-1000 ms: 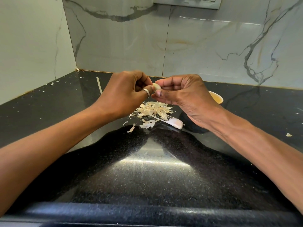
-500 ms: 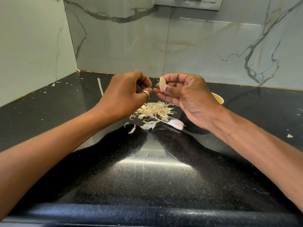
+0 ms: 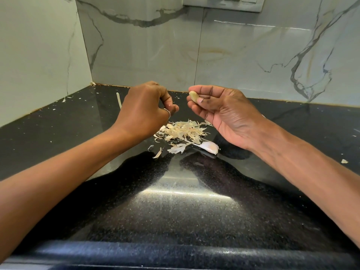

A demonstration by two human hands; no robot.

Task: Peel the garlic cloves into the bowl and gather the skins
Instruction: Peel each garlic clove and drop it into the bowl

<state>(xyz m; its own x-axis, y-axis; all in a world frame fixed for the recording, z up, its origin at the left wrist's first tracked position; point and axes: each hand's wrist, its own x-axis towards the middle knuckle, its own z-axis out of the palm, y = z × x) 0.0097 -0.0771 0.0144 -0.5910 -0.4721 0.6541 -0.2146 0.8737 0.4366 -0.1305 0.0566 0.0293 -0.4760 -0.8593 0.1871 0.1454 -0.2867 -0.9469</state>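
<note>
My right hand point(image 3: 220, 112) is raised above the black counter and pinches a pale peeled garlic clove point(image 3: 193, 96) between thumb and fingertips. My left hand point(image 3: 148, 112), with a ring on one finger, hovers a short gap to its left. Its fingers are curled and a tiny pale speck of garlic skin point(image 3: 171, 105) shows at the fingertips. Beneath both hands lies a pile of garlic skins point(image 3: 183, 131). One unpeeled clove point(image 3: 210, 147) rests at the pile's near right edge. The bowl is hidden behind my right hand.
The black speckled counter point(image 3: 175, 207) meets marble walls at the back and left. A long skin strip point(image 3: 118, 99) lies behind my left hand. Loose flecks dot the far left corner point(image 3: 66, 98), and one scrap point(image 3: 344, 161) lies at the right.
My hands have drawn apart. The right hand turned palm-up with the clove, and the left pulled away to the left. The bowl's rim has gone out of sight behind the right hand.
</note>
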